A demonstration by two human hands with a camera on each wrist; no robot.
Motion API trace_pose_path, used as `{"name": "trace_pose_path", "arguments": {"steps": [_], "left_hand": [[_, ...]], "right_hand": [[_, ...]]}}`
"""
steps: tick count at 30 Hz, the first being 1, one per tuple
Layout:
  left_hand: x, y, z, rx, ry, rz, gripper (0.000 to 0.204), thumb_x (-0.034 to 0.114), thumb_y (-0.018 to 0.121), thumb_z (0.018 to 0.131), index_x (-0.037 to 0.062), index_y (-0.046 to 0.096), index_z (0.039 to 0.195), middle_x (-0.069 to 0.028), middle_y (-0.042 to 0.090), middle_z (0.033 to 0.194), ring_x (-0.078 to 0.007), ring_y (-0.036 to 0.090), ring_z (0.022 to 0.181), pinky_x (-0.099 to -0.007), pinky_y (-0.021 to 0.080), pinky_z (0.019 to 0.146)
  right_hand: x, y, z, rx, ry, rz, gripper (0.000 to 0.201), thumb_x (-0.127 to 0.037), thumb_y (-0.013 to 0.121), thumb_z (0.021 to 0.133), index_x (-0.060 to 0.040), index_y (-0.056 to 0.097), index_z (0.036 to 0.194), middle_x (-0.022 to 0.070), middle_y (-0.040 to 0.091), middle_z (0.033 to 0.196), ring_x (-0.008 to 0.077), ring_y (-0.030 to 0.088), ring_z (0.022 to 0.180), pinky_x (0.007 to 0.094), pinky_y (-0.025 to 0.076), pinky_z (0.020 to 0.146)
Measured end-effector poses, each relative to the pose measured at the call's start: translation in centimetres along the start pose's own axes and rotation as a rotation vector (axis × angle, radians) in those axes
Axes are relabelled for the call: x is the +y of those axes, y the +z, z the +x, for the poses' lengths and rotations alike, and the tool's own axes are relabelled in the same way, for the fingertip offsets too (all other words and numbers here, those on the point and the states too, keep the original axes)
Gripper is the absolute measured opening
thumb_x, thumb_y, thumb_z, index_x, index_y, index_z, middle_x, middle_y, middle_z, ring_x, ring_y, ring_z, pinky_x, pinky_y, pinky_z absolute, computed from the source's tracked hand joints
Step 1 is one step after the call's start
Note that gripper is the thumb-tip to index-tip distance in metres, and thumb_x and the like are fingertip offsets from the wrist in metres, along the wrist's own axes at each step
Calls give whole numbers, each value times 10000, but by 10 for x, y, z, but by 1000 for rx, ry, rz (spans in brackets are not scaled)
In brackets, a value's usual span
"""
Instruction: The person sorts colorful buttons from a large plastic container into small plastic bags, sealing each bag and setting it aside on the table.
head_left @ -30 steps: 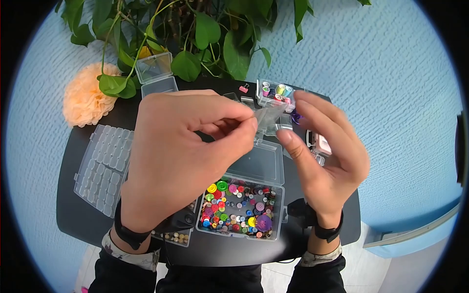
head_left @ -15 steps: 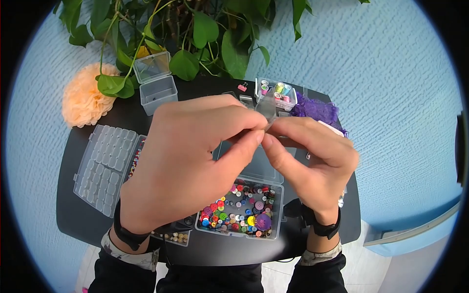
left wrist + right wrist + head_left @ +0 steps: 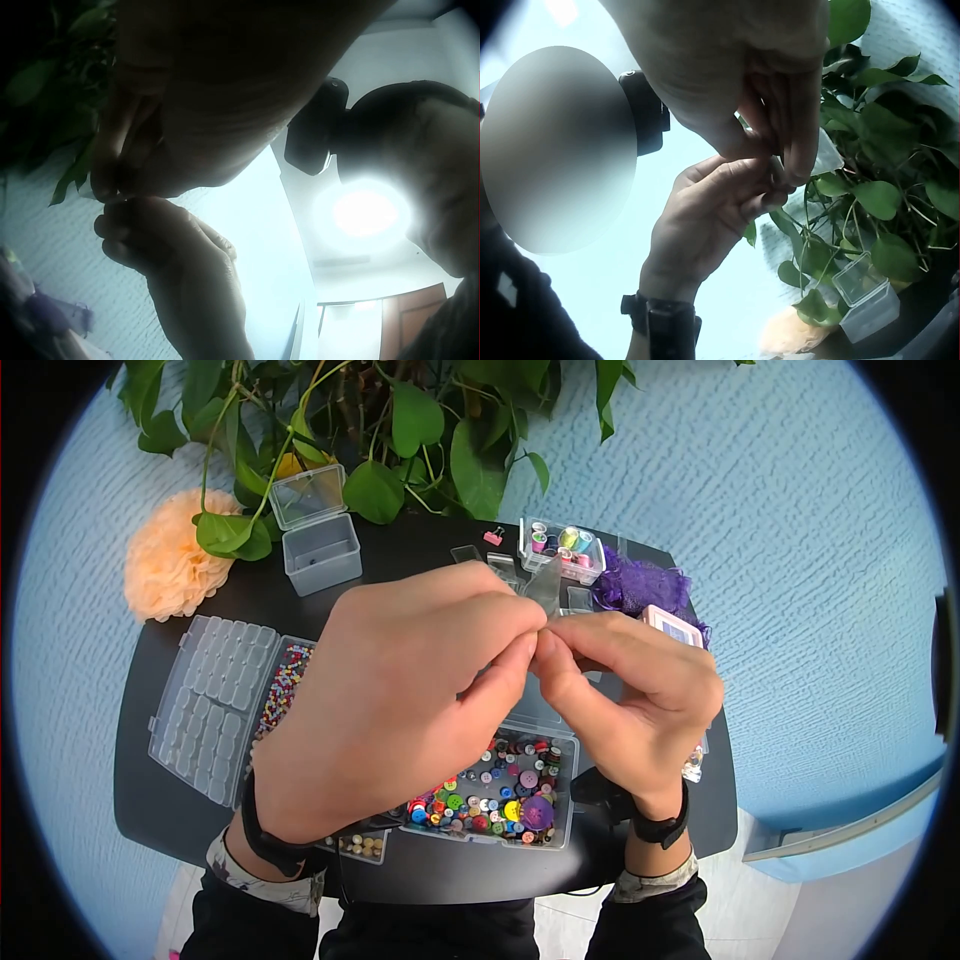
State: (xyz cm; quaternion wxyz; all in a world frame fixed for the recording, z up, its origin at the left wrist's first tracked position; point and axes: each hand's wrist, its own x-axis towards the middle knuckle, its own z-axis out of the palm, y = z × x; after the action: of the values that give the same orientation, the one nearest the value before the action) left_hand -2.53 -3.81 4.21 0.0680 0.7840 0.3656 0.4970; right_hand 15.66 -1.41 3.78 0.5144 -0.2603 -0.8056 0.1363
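Observation:
A small clear plastic bag (image 3: pixel 544 586) is pinched between both hands above the table. My left hand (image 3: pixel 400 695) holds its edge with thumb and forefinger; my right hand (image 3: pixel 640 705) pinches it right beside, fingertips touching the left ones. In the right wrist view the bag (image 3: pixel 827 154) shows as a translucent piece past the fingers. Under the hands lies an open clear box of colourful buttons (image 3: pixel 572 800), partly covered by the left hand. What the bag contains cannot be made out.
On the black table (image 3: pixel 150 780) are a bead organizer (image 3: pixel 215 680), an empty lidded box (image 3: pixel 322 556), a box of thread spools (image 3: pixel 562 550), purple mesh (image 3: pixel 640 582), a pink clip (image 3: pixel 494 536) and a peach paper flower (image 3: pixel 180 555). Plant leaves (image 3: pixel 416 415) hang behind.
My right hand has moved left from apart, with fingers spread, to pinch the bag beside my left fingertips. The left hand has shifted slightly right.

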Motion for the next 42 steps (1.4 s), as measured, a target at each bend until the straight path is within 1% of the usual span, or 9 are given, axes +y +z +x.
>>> {"name": "trace_pose_path", "arguments": {"steps": [7, 9, 12, 14, 16, 20, 31, 34, 42], "left_hand": [[3, 5, -1, 51, 10, 58, 158, -68, 703, 752, -22, 682, 901, -113, 682, 818, -197, 681, 682, -262, 534, 624], [3, 4, -1, 96, -51, 86, 150, -80, 688, 764, -23, 686, 903, -89, 681, 810, -146, 679, 696, -234, 535, 636], [4, 3, 1, 150, -233, -128, 124, -86, 672, 792, -32, 691, 903, -59, 683, 819, -97, 672, 731, -202, 533, 659], [8, -5, 2, 143, -294, -239, 102, -78, 662, 828, -53, 680, 925, -57, 685, 843, -86, 671, 757, -188, 535, 688], [14, -13, 5, 104, -499, -526, 108, -72, 656, 844, -70, 660, 951, -76, 685, 850, -104, 678, 764, -202, 542, 709], [16, -16, 5, 74, -530, -665, 112, -73, 651, 849, -71, 648, 961, -86, 686, 851, -112, 681, 776, -216, 547, 715], [11, -18, 6, -140, -524, -475, 128, -64, 714, 785, -40, 659, 899, -52, 676, 809, -61, 632, 695, -185, 508, 639], [15, -11, 5, -70, -633, -496, 122, -58, 723, 787, -34, 651, 883, -38, 666, 788, -47, 623, 684, -172, 491, 618], [8, -8, 9, -113, -597, -451, 150, -79, 718, 768, -9, 600, 829, 2, 614, 733, -11, 564, 646, -153, 465, 579]], "right_hand": [[-1, 4, -1, 56, -1, -129, 81, 60, 723, 719, 57, 691, 793, 95, 669, 682, 149, 667, 588, 241, 511, 537], [-1, 3, -2, 94, -5, -156, 86, 57, 728, 712, 53, 690, 789, 88, 664, 671, 147, 659, 571, 239, 508, 529], [-1, 1, -2, 50, -31, -118, 175, 62, 732, 690, 48, 704, 862, 114, 693, 783, 192, 688, 666, 261, 535, 598], [2, 0, 3, 82, -162, -69, 338, 65, 737, 672, 46, 703, 1007, 154, 704, 968, 259, 701, 849, 314, 555, 737], [4, -4, 8, 75, -190, -88, 428, 35, 770, 667, 58, 681, 1085, 181, 693, 1044, 275, 693, 907, 346, 542, 818], [10, -9, 9, -66, -306, -129, 576, -2, 816, 640, 71, 648, 1185, 221, 688, 1121, 333, 678, 1035, 396, 526, 917], [4, -2, 4, -53, -284, -70, 482, 45, 789, 607, 36, 685, 1077, 161, 693, 1046, 311, 682, 908, 357, 563, 750], [2, -1, 4, -62, -277, -96, 461, 38, 790, 600, 37, 683, 1048, 145, 694, 1012, 298, 677, 867, 352, 560, 718], [1, 5, 0, -41, -292, -112, 483, -5, 807, 585, 50, 677, 1047, 135, 684, 970, 280, 665, 825, 334, 549, 671]]}}
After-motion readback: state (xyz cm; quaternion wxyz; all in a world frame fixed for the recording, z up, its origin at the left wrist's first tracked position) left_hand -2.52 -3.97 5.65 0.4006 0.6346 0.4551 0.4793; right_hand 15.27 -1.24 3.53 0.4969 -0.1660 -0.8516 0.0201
